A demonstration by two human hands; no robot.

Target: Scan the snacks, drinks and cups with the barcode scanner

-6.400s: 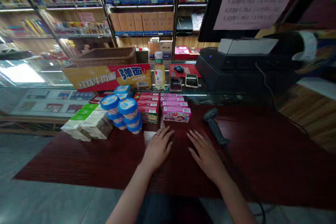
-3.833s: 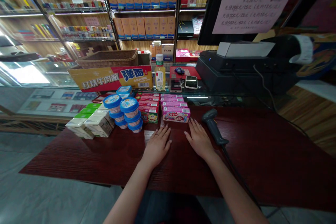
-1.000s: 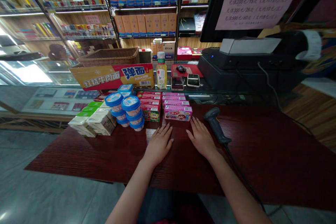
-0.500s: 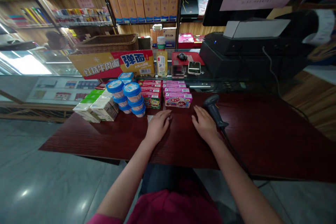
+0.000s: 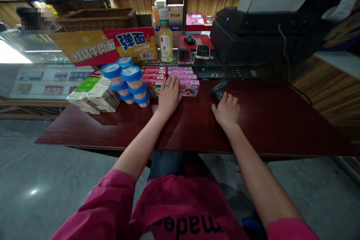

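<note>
My left hand (image 5: pixel 169 96) reaches over the near end of the pink boxes (image 5: pixel 190 89), fingers stretched out and close together, a ring on one. Its fingertips cover part of the pink boxes and the edge of the red boxes (image 5: pixel 152 89) beside them; whether they touch is unclear. My right hand (image 5: pixel 227 111) is curled over the handle of a dark barcode scanner (image 5: pixel 218 90) lying on the brown table. The scanner's head shows beyond my fingers, while its handle is hidden. Left of the red boxes stand stacked tubs with blue lids (image 5: pixel 132 74).
White and green cartons (image 5: pixel 102 97) stand at the table's left. Behind are a noodle carton (image 5: pixel 92 47), a wicker basket (image 5: pixel 97 18), a yellow drink bottle (image 5: pixel 165 41), a phone (image 5: pixel 203 51) and a black cash register (image 5: pixel 258 41). The brown table (image 5: pixel 281 120) extends right.
My left hand has moved forward from the bare tabletop to the pink boxes. My right hand has shifted from beside the scanner onto its handle. The view has tilted down.
</note>
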